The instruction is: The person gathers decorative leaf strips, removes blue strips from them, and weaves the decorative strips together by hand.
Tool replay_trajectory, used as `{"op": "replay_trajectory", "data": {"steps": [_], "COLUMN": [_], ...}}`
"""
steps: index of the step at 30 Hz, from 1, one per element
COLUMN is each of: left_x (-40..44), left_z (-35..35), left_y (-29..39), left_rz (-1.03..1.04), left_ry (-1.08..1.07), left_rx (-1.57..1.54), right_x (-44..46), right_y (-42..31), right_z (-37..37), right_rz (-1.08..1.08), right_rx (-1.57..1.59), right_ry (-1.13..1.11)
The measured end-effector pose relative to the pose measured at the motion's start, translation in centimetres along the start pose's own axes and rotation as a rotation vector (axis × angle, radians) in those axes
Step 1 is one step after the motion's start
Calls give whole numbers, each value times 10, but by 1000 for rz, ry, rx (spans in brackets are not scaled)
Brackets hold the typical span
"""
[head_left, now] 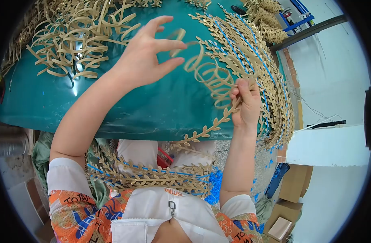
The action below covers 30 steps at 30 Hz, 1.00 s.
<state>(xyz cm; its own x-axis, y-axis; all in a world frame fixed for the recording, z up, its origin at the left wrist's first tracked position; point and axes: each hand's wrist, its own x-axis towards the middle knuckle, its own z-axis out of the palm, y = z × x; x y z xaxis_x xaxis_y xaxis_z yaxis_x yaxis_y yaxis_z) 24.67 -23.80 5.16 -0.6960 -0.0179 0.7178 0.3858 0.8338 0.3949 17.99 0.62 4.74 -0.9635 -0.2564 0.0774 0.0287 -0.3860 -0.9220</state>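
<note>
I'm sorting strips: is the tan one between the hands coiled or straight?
Coiled: the tan strip shows open loops beside the right hand.

The bench [153, 109] is coloured teal green. Light tan is shown by the curled strip [201, 52] and the leafy garland [215, 125], while the tan garland pile [238, 44] is streaked with bright blue. The orange sleeve [72, 208] is patterned with blue shapes and black lettering.
</note>
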Motion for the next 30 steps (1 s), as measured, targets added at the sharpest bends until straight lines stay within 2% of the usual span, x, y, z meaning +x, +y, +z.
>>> {"op": "replay_trajectory", "data": {"steps": [4, 6, 8, 9, 11, 12, 14, 16, 18, 19, 23, 27, 29, 30], "left_x": [28, 44, 58, 61, 67, 67, 62, 59, 51, 51, 49, 54, 54, 52], "left_z": [-17, -9, -8, -6, 7, 11, 17, 17, 16, 16, 24, 28, 29, 29], "left_y": [17, 23, 31, 26, 11, 3, -14, -14, -6, 3, 11, 3, -12, -17], "left_rz": [280, 286, -109, -108, -446, -444, -643, -604, -128, -105, -107, -221, -387, -384], "left_ry": [113, 121, -492, -488, -670, -667, -410, -423, -754, -839, -832, -686, -377, -374], "left_rx": [-49, -71, -141, -138, -615, -615, -1135, -1044, -533, -482, -404, -446, -707, -707], "right_x": [-3, -6, -8, -10, -10, -10, -8, -7, -4, -3, -2, -1, 0, -1], "right_y": [-7, -9, -14, -16, -18, -17, -17, -17, -16, -14, -11, -11, -9, -8], "right_z": [9, 14, 19, 21, 21, 19, 18, 17, 17, 17, 18, 11, 8, 8], "right_rz": [7, -22, -61, -64, -71, -97, -124, -172, -182, -186, -173, -153, -142, -151], "right_rx": [-98, -133, -164, -179, -196, -180, -163, -186, -191, -196, -192, -328, -393, -341], "right_ry": [-158, -225, -288, -316, -343, -376, -414, -382, -382, -382, -358, -256, -215, -190]}}
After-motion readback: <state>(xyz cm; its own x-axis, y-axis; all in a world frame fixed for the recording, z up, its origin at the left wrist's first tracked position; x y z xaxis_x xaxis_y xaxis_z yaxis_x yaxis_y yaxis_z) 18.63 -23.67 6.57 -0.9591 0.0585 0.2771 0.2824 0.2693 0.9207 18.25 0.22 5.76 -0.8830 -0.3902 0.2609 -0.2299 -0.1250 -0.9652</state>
